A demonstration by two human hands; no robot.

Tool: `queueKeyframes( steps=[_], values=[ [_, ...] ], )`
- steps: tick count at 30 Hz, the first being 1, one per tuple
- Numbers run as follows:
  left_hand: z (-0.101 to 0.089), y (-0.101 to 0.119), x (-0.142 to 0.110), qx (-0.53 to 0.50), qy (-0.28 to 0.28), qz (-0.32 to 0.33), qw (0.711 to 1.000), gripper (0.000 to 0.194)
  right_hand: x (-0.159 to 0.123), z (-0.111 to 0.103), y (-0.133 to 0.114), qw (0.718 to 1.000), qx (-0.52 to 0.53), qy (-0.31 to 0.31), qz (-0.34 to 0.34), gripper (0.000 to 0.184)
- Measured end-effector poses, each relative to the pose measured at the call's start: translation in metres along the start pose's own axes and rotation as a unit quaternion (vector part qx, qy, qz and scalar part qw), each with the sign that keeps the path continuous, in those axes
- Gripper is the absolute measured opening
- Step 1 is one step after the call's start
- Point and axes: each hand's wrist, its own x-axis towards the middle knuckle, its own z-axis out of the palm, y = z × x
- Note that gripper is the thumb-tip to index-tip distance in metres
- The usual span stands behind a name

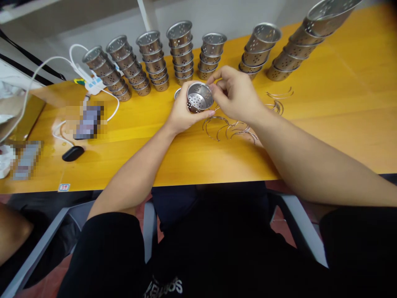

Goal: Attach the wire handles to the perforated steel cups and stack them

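My left hand (pixel 182 111) is wrapped around a small perforated metal cup (pixel 200 97), whose open mouth faces up toward me. At the far right of its rim, the thumb and forefinger of my right hand (pixel 234 92) are pinched together; what lies between them is too small to make out. Below the right hand, several thin curved metal wires (pixel 240 129) lie loosely on the table. Partly hidden behind my left hand is another metal rim (pixel 177 93).
Stacks of perforated metal cups (pixel 182 51) stand along the back of the yellow table (pixel 192 159). To the left are a white power strip (pixel 94 85) with cables, a phone (pixel 89 122) and a black mouse-shaped object (pixel 73 153). Another person's arm (pixel 14 234) shows at lower left.
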Motion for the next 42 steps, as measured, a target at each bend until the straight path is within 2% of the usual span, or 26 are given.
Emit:
queueKeyframes(
  steps=[7, 14, 17, 21, 24, 28, 32, 37, 42],
  values=[
    [0.001, -0.001, -0.004, -0.006, -0.018, -0.013, 1.0, 0.105, -0.001, 0.0, -0.001, 1.0, 0.005, -0.001, 0.004, 0.078],
    [0.001, 0.0, -0.003, -0.022, -0.021, -0.022, 0.999, 0.108, 0.0, 0.003, -0.005, 0.997, -0.075, 0.0, 0.015, 0.077],
    [0.001, 0.004, -0.004, -0.017, -0.019, -0.007, 1.0, 0.108, 0.0, 0.007, -0.006, 0.997, -0.082, 0.008, 0.011, 0.079],
    [-0.002, 0.003, -0.005, -0.014, -0.029, 0.008, 0.999, 0.101, -0.002, 0.006, -0.012, 1.0, 0.018, 0.011, 0.011, 0.07],
    [-0.005, -0.004, -0.004, -0.027, -0.04, 0.003, 0.999, 0.093, -0.006, -0.001, -0.015, 0.995, 0.098, -0.011, 0.004, 0.066],
    [-0.006, -0.017, -0.003, -0.049, -0.057, 0.018, 0.997, 0.089, -0.006, -0.007, -0.01, 0.987, 0.154, -0.042, -0.037, 0.083],
    [-0.004, -0.023, -0.005, -0.048, -0.05, 0.047, 0.997, 0.098, -0.002, 0.001, -0.002, 0.982, 0.181, -0.035, -0.027, 0.101],
    [-0.006, -0.022, -0.004, -0.016, -0.049, 0.021, 0.998, 0.091, 0.004, 0.008, 0.005, 0.98, 0.196, -0.022, -0.039, 0.098],
    [-0.006, -0.019, -0.004, -0.026, -0.047, 0.023, 0.998, 0.09, 0.005, 0.007, 0.007, 0.98, 0.197, -0.028, -0.025, 0.099]
  ],
)
